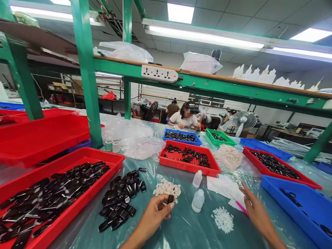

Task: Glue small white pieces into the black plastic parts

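Pinching a small black casing (170, 199) between thumb and fingers, the left hand (154, 213) had it raised above the table (186, 235), just on the near side of a pile of cream-coloured pieces (166, 187). That grip looked light, and the work in hand seemed to be handling one casing at a time; a piece so small called for steady fingertips. The right hand (256, 212) was open, fingers spread, beside a pink-handled tool (241, 208); whether they touched could not be told. The tool's thin tip lay over white paper (219, 185).

Between the hands stood two squeeze bottles (197, 179) (198, 201), with a heap of small white pieces (223, 219) to their right. A loose mound of black casings (126, 190) lay left of the left hand, beside a red tray (83, 204) full of similar ones. A blue tray (277, 200) sat at the right.

Farther off, a green frame (88, 86) carried a power strip (159, 73), and a person in white (185, 120) sat working across the table under bright tube lights (207, 36).
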{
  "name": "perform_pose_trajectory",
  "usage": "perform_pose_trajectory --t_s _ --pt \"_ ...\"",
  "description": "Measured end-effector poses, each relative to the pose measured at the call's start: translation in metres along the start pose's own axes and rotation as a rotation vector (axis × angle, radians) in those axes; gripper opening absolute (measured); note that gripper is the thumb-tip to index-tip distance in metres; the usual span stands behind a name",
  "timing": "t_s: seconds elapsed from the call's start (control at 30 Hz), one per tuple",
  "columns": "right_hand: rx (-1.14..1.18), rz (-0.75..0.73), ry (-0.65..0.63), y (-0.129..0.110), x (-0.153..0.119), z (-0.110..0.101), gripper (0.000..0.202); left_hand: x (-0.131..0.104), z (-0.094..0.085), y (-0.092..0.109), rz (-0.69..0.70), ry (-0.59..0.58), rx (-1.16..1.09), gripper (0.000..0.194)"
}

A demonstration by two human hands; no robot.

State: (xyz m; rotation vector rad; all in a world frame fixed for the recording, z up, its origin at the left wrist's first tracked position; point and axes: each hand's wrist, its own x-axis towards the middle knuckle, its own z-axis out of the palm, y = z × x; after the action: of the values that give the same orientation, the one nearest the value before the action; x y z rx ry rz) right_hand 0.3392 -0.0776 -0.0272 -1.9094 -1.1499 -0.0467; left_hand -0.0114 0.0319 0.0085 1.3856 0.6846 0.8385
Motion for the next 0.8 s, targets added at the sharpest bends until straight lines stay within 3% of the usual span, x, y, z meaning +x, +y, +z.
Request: perform_pose_trajectory --t_s 0.2,0.5,0.6,0.8 --pt "-0.230 -0.282 -0.153 0.005 0.012 0.013 0.050 0.001 0.000 0.004 0.022 -0.002 0.048 0.043" --pt "-0.468 -0.414 -0.331 -0.013 0.046 0.026 0.042 0.007 -0.005 -0.003 0.042 -0.018 0.124 0.043" --pt "-0.490 -0.417 -0.406 -0.025 0.051 0.036 0.040 0.008 -0.005 -0.006 0.060 -0.024 0.142 0.041" --pt "-0.400 -0.281 -0.426 -0.034 0.057 0.056 0.028 0.010 -0.001 -0.013 0.071 0.123 0.108 0.044"
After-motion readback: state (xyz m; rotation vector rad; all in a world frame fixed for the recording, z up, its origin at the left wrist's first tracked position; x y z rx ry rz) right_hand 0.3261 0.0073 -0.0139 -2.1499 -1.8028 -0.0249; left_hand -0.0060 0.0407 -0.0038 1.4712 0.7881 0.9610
